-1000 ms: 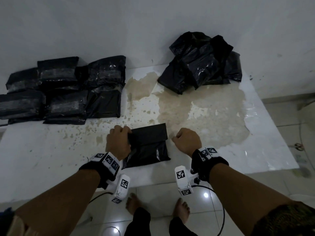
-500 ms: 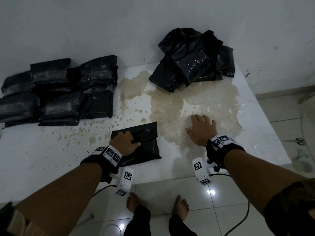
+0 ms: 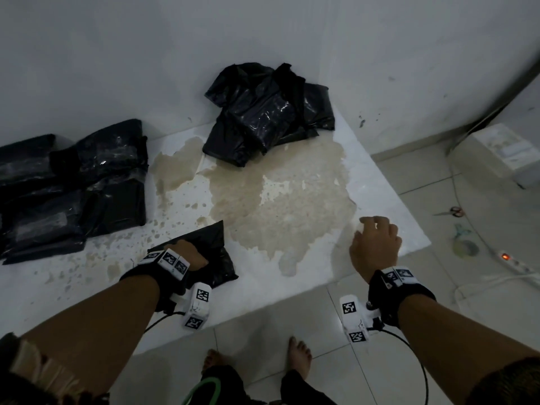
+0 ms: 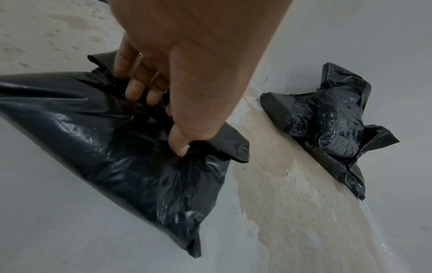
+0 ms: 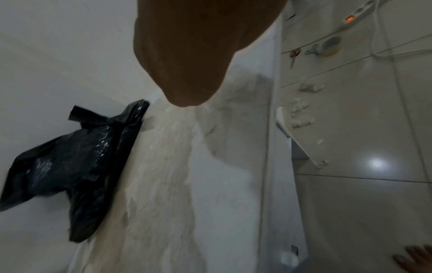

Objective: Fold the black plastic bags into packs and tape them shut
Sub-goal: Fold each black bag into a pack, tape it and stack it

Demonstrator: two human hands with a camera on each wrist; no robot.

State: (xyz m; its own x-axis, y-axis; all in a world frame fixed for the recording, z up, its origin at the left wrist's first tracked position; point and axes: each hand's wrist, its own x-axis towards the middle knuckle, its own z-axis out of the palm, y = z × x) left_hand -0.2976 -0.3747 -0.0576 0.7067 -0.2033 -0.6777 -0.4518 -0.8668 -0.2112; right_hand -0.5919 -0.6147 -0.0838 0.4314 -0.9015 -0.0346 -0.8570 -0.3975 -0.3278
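Observation:
A folded black bag pack [image 3: 217, 244] lies near the front edge of the white table [image 3: 380, 185]. My left hand [image 3: 187, 255] grips it from above. In the left wrist view the fingers [image 4: 138, 88] and thumb curl into the pack's [image 4: 112, 151] folded-over flap. My right hand [image 3: 375, 244] hovers over the table's right part with fingers loosely curled and nothing in it. The right wrist view shows only its back [image 5: 187, 55]. A heap of unfolded black bags [image 3: 263, 112] lies at the far side against the wall. Taped packs [image 3: 73, 185] are stacked at the left.
A tan stain [image 3: 277, 200] spreads over the middle of the table. On the tiled floor to the right lie scissors [image 3: 451, 211], a tape roll [image 3: 464, 247], a lit power strip [image 3: 514, 263] and a white box [image 3: 502, 159]. My bare feet [image 3: 298, 355] stand in front.
My right hand left the pack's right side, swept right across the table and now hovers near its right edge with curled fingers. The left hand kept its hold on the pack.

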